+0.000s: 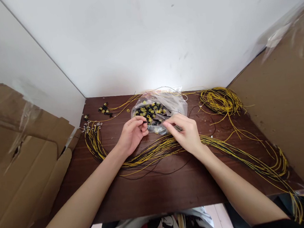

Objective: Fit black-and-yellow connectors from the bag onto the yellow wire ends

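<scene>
My left hand (135, 133) is closed in a pinch on a small black part (144, 122) at the front left of the plastic bag. To its right, my right hand (182, 130) pinches the end of a thin black wire (168, 109) that loops up behind it. Between and beyond the hands lies an opened clear plastic bag (176, 102) holding many small black and yellow parts (151, 111). A long bundle of yellow and black wires (145, 157) runs across the table beneath both hands.
Wire ends with pale tips (92, 126) lie at the left, near several black-and-yellow pieces (104, 109). A coil of wires (220, 101) sits at the back right. Cardboard (23, 153) flanks the left side, more cardboard (289, 106) the right. A white wall (144, 38) closes the back.
</scene>
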`<state>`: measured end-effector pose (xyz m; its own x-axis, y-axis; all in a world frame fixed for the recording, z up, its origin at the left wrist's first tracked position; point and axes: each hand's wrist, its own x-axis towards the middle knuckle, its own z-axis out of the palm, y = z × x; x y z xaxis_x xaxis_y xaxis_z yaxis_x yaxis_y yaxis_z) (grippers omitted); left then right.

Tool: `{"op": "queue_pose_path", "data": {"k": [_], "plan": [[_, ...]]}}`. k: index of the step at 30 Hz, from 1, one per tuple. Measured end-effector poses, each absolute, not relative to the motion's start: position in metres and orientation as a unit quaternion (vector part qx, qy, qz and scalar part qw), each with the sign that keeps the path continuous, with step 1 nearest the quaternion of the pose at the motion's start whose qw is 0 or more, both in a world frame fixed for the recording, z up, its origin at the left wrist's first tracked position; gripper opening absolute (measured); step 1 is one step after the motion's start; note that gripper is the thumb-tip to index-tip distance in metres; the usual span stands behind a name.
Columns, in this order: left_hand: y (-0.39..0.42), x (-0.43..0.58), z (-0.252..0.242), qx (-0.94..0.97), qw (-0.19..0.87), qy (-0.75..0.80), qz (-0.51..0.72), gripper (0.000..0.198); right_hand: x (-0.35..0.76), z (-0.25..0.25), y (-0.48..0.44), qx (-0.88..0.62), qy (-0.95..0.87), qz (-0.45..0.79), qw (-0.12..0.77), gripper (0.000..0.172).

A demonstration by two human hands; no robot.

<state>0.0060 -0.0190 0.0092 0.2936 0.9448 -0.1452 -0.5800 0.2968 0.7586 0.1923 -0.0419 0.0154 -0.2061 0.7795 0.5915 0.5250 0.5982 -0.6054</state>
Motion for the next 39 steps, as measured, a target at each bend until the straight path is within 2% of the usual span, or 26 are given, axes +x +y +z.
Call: {"op": "queue_pose_path", "data": {"k": [7, 10, 13, 18, 28, 35, 39], "plan": [[-0.0190, 0.0058, 0.0100, 0.298, 0.749, 0.298, 0.512, 0.004, 0.1961, 0.0194, -0.0410, -0.486, -0.679, 0.125, 0.536, 0.019], [-0.0189, 0.0057, 0.0094, 0.301, 0.748, 0.297, 0.512, 0.004, 0.1976, 0.0183, -0.0392, -0.507, -0.639, 0.133, 0.563, 0.015], [-0.0186, 0.0054, 0.0073, 0.311, 0.744, 0.295, 0.512, 0.004, 0.1971, 0.0184, -0.0386, -0.491, -0.644, 0.125, 0.573, 0.022], [-0.0194, 0.0064, 0.0027, 0.349, 0.728, 0.300, 0.508, 0.005, 0.1954, 0.0205, -0.0405, -0.444, -0.734, 0.053, 0.511, 0.018], [-0.0235, 0.0091, 0.0012, 0.432, 0.687, 0.335, 0.479, 0.012, 0.1935, 0.0142, -0.0417, -0.397, -0.830, 0.058, 0.388, 0.014], [-0.0236, 0.0090, 0.0003, 0.452, 0.685, 0.334, 0.465, 0.013, 0.1908, 0.0122, -0.0421, -0.394, -0.833, 0.063, 0.384, 0.010], [-0.0239, 0.0091, 0.0002, 0.455, 0.686, 0.331, 0.460, 0.013, 0.1932, 0.0161, -0.0413, -0.443, -0.780, 0.050, 0.438, 0.012]]}}
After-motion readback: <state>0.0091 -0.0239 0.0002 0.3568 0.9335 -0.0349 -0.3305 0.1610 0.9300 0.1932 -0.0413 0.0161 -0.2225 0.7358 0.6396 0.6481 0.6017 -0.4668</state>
